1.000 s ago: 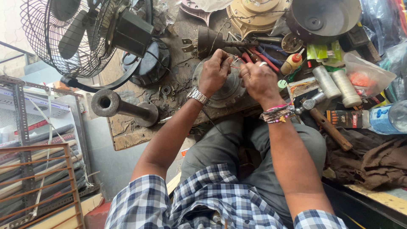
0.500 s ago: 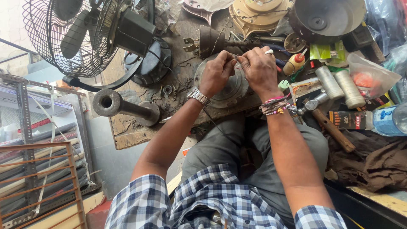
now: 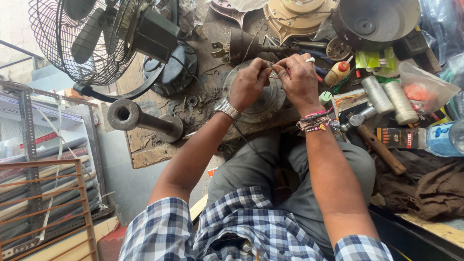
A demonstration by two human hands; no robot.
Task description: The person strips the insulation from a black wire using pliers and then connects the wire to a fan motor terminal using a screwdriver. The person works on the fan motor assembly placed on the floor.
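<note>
What the left hand (image 3: pixel 249 84) and right hand (image 3: pixel 299 79) pinch is too thin to tell, their fingers cover part of the round metal plate (image 3: pixel 263 99), and the fan (image 3: pixel 96 38) is cut off at the top edge.

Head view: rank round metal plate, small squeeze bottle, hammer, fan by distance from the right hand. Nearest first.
From the right hand:
1. Round metal plate, directly beneath it, toward the left hand.
2. Small squeeze bottle, just to its right.
3. Hammer, lower right, past the wrist.
4. Fan, far left at the bench's other end.
</note>
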